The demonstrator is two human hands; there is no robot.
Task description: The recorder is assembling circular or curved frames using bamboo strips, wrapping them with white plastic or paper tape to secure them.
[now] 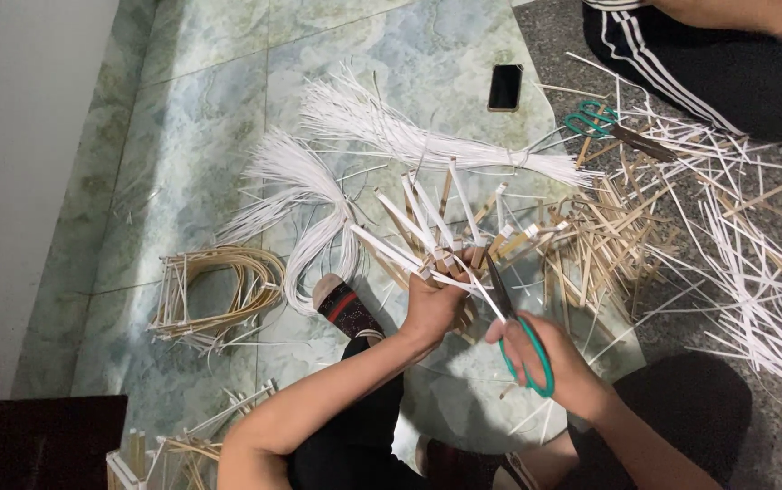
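Bamboo piece: a half-woven frame of tan and white strips [445, 243] stood over the floor, its loose ends fanning upward and outward.
Left hand: the left hand [429, 304] was closed around the base of the woven frame, fingers wrapped about the gathered strips.
Right hand: the right hand [550, 358] gripped green-handled scissors [518, 331], fingers through the loops, the blades pointing up into the strips beside the left hand; whether the blades were parted could not be told.
Floor: pale green marbled tiles [200, 118] carried everything.
White bundles: two tied sheaves of thin white strips [382, 122] lay beyond the frame, one curving toward a slippered foot [344, 307].
Coil: a looped bundle of tan strips [219, 290] lay well to the left.
Offcuts: short tan cuttings [604, 240] were heaped just right of the frame, with long white strips scattered farther right.
Other items: a dark phone [504, 86] lay near the top; a second pair of green scissors [595, 122] lay near another person's dark striped trouser leg [699, 63].
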